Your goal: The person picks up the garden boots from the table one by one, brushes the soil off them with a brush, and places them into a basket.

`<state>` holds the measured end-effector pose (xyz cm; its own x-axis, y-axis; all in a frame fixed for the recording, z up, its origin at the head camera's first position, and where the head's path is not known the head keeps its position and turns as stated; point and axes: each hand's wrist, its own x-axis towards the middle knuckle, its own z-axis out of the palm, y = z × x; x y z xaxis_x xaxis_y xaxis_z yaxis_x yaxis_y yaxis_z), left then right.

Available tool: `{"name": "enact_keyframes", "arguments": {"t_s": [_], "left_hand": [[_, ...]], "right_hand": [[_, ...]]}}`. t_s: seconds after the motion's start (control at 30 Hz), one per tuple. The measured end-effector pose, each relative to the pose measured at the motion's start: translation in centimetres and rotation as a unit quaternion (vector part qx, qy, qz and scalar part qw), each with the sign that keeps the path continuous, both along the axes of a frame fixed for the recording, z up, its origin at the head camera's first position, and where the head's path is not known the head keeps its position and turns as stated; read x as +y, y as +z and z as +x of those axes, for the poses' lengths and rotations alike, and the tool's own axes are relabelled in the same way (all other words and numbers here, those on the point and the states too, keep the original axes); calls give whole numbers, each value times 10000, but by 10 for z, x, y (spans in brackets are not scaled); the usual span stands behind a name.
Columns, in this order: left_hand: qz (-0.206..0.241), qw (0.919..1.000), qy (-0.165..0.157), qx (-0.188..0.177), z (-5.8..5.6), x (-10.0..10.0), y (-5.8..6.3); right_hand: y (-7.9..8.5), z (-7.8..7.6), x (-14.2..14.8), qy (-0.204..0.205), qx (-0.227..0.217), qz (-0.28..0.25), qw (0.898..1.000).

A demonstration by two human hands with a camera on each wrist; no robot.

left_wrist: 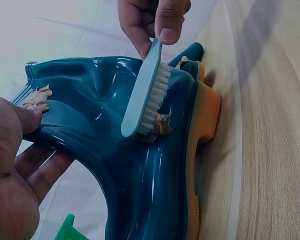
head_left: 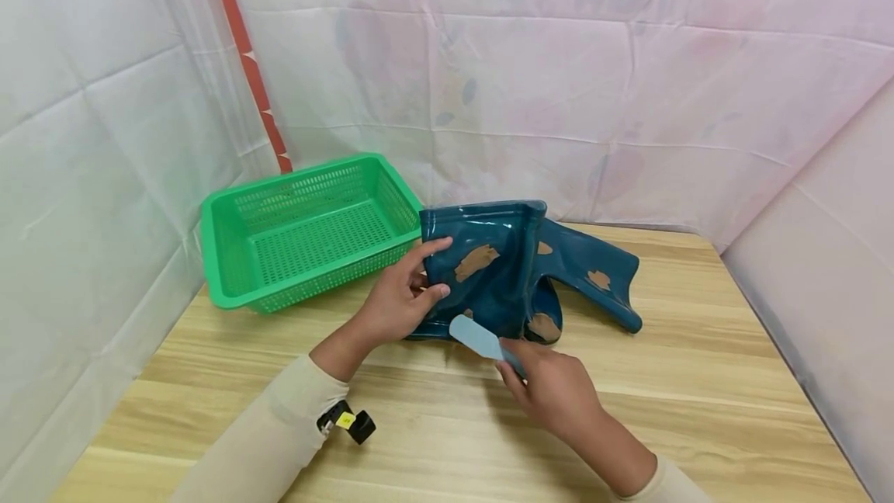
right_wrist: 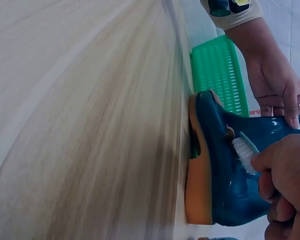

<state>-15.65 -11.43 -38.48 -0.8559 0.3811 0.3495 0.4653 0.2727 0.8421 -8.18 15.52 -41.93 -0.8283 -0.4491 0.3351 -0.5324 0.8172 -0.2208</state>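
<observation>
left wrist view: the right hand (left_wrist: 166, 19) is gripping a scrub brush (left_wrist: 142, 92) — long axis slanting across the rubber boot (left_wrist: 140, 170) just ahead, bristles (left_wrist: 158, 92) meeting a brown patch (left_wrist: 163, 125) — and the left hand (left_wrist: 10, 175) is pinching the boot's shaft (left_wrist: 72, 107).

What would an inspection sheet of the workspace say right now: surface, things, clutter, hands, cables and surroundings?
Surface: wood-grain table.
Boots: front boot, with second boot at its right; both blue, with brown patches.
Brush: white bristles against the front boot, by a brown patch.
Clutter: nothing seen.
Left hand: holds the front boot near its opening.
Right hand: grips the brush.
Cables: nothing seen.
Surroundings: green basket left of the boots; pale cloth walls, one with a red strip.
</observation>
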Motion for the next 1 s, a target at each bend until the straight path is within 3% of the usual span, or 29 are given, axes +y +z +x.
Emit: {"name": "enact_keyframes", "arguments": {"t_s": [0.2, 0.43, 0.77, 1.0], "left_hand": [[17, 10000, 15, -15, 0, 0, -2], [35, 9999, -14, 162, -1, 1, -1], [75, 9998, -80, 137, -1, 0, -3], [68, 9999, -55, 73, -1, -1, -2]], "right_hand": [[8, 4, 6, -34, -122, -181, 9998], [16, 3, 21, -226, 281, -314, 9989], [0, 1, -2, -51, -55, -37, 10000], [8, 4, 4, -9, -158, -202, 9997]]}}
